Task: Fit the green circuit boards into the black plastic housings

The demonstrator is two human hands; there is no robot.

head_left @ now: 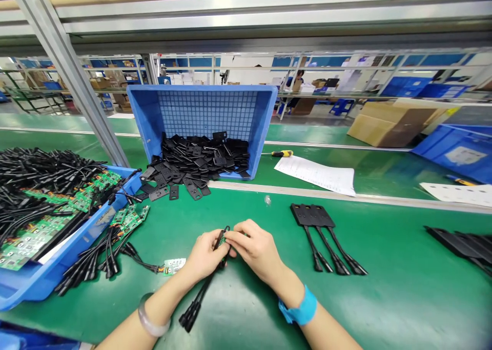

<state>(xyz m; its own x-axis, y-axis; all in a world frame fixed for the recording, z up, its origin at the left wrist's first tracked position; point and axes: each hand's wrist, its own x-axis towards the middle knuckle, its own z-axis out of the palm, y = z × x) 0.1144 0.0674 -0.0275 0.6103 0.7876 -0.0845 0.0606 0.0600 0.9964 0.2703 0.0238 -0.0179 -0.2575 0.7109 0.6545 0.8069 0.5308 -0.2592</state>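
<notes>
My left hand [209, 252] is closed around a small green circuit board [222, 239] with a black part along it, low in the middle of the view. Black cables [196, 304] with round connectors hang from it towards me. The fingers of my right hand [251, 245] are pinched at the upper end of the same board, touching it. My fingers partly hide the board and the black part. Left of my hands, a loose circuit board [175, 266] with black cables lies on the green table [253, 319]. Black cased units [313, 215] with cables lie to the right.
A tilted blue crate [265, 129] spills black plastic pieces [192, 160] behind my hands. At left, a blue bin [49, 281] holds boards and cables. A paper sheet [315, 175] and a screwdriver [282, 153] lie behind. More black units [461, 242] sit far right.
</notes>
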